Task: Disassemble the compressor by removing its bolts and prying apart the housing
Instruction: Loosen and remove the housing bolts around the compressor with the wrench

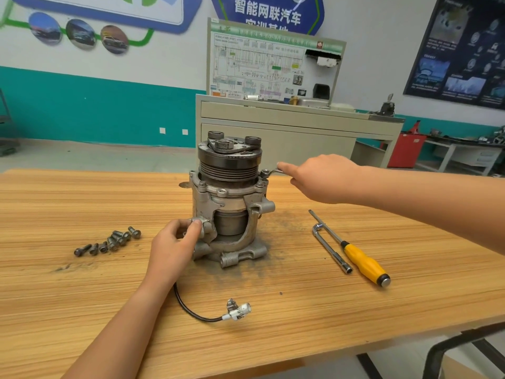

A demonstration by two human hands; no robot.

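In the head view the compressor stands upright near the middle of the wooden table, pulley uppermost, on a patch of dark grit. The left hand grips a lug low on the near-left of the housing, thumb and fingers curled round the casting. The right hand reaches in from the right and holds a small wrench, fingers wrapped about its shank with the forefinger laid along it. The wrench head sits on a bolt at the right of the upper flange, just under the pulley. A second flange bolt shows at the left. Loose bolts lie in a cluster to the left, well apart from the compressor, so the unbolting looks well advanced. To the right lie an L-shaped socket wrench and a yellow-handled screwdriver, close together. A cable with a white connector trails toward the near edge. To do this step well, the wrench should be seated fully and squarely on the bolt head before any pull. The pulley appears to leave little room to swing, so short strokes with a reset between them would suit. The left hand should bear down and resist the turn, as the body may twist on the grit.
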